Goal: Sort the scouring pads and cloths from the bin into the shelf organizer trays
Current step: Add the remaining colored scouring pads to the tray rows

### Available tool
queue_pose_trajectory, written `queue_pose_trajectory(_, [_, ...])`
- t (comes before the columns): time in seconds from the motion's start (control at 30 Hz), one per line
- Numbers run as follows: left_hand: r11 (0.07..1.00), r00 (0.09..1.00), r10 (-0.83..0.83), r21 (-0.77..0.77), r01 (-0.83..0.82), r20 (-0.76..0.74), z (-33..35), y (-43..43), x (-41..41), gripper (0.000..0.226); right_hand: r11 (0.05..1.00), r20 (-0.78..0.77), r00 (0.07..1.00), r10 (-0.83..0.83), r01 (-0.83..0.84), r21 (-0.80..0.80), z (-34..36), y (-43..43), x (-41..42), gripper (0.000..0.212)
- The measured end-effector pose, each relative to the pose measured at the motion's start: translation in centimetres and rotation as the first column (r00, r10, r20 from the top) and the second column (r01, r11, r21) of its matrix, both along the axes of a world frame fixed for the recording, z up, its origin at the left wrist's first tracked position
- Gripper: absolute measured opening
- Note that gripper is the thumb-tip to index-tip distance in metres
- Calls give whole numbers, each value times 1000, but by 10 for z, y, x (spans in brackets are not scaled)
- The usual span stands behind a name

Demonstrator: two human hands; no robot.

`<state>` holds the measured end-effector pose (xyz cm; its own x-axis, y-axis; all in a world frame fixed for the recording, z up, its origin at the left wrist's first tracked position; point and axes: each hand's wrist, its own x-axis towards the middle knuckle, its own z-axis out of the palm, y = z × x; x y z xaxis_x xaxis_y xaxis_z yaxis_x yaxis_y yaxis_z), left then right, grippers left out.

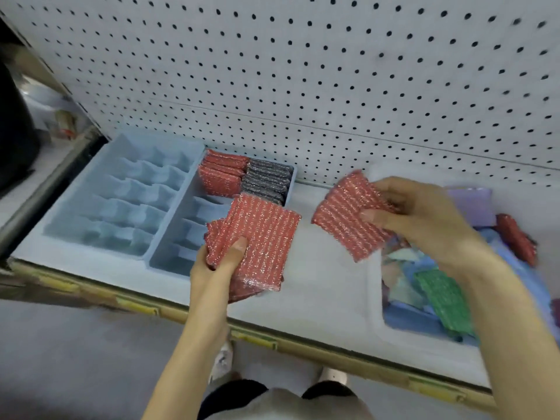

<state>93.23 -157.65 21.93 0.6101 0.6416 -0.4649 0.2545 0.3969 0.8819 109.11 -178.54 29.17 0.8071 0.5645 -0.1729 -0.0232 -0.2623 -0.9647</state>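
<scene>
Now L hand (218,262) grips a stack of red scouring pads (257,241), thumb on top; R hand (424,219) pinches more red pads (345,216) (blurred) w/ curled fingers above the bin (375,310).

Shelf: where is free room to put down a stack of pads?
Free: the shelf strip between right tray and bin; the whole left tray; the right tray's front compartments. Crowded: its back row, with red pads and grey pads, and the bin.

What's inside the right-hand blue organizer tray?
At its back, red scouring pads stand beside grey scouring pads. The nearer slots look empty, but the left hand and its red stack cover part of them.
</scene>
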Motion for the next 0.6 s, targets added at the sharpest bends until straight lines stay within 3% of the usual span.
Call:
queue_pose_trajectory(0.17, [997,997,-66,41,64,51,3,94,-22,53,988,50,987,-153,155,-29,-16,100,-46,21])
queue_pose_trajectory(0.27, [995,997,-18,103,11,72,9,168,-46,28,970,-9,971,-241,240,-41,-25,153,-64,11])
queue_pose_trajectory(0.33, [990,998,24,136,-31,58,13,212,-63,21,952,42,963,-267,270,-143,-31,183,-68,9])
queue_pose_trajectory(0.43, [989,999,16,145,-23,47,13,256,-78,20,882,290,929,-230,325,-341,-44,211,-63,8])
queue_pose_trajectory(0.6, [986,987,-158,63,157,11,0,276,-79,44,813,479,871,-112,357,-460,-58,252,-43,34])
